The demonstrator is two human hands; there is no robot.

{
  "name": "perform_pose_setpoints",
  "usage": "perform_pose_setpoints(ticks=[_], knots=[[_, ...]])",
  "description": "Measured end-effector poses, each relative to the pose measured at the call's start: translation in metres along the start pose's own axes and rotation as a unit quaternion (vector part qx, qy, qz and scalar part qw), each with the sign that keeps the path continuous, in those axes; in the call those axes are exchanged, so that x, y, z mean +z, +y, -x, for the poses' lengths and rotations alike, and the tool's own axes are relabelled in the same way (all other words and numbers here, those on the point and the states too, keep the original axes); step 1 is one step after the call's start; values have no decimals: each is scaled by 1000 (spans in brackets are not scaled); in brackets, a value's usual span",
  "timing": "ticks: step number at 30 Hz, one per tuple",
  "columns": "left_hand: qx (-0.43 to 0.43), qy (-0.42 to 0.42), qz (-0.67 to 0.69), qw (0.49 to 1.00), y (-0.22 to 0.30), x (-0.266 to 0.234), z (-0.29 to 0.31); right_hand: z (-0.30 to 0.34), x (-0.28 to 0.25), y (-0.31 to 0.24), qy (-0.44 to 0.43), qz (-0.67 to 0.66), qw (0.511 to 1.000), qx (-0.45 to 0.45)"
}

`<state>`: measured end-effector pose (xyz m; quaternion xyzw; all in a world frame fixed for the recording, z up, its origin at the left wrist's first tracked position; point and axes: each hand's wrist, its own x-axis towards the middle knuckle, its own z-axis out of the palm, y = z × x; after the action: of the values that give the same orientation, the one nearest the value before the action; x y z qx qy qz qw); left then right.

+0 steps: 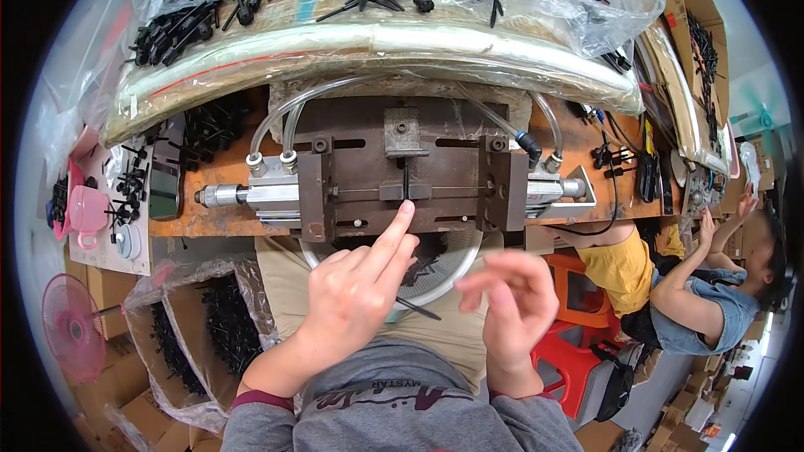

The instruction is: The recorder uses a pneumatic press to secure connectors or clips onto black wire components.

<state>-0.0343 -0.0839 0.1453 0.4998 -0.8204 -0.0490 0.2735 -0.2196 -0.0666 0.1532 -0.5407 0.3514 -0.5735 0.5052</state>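
In front of me is a metal clamping fixture [402,134] with a dark slotted base and a cylinder on each side. A thin black plastic rod [407,180] stands in the small block at its middle. My left hand [356,293] has its index finger stretched to the rod's near end, seemingly touching it; the other fingers are partly bent and the thumb is hidden. To the right, my right hand [515,301] hovers with fingers loosely bent and apart, nothing between them. A black stick-like piece [419,310] is by the basket's near rim; whether it rests there or falls, I cannot tell.
Below the fixture, a white mesh basket [465,268] holds black parts. More lie heaped on plastic-wrapped padding [377,38] behind and in a lined box [201,368] at lower left. Clear hoses [293,121] arch over the fixture. Another person [695,293] sits at right, near red stools [569,360].
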Motion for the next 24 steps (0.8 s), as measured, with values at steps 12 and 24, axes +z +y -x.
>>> perform_pose_setpoints(ticks=[12,24], knots=[[-16,-9,-5,1000,-2,2,-12,-2,73,-107,43,-484,873,38],[-22,-5,21,1000,-7,1,-9,-10,94,-102,80,-493,866,6]])
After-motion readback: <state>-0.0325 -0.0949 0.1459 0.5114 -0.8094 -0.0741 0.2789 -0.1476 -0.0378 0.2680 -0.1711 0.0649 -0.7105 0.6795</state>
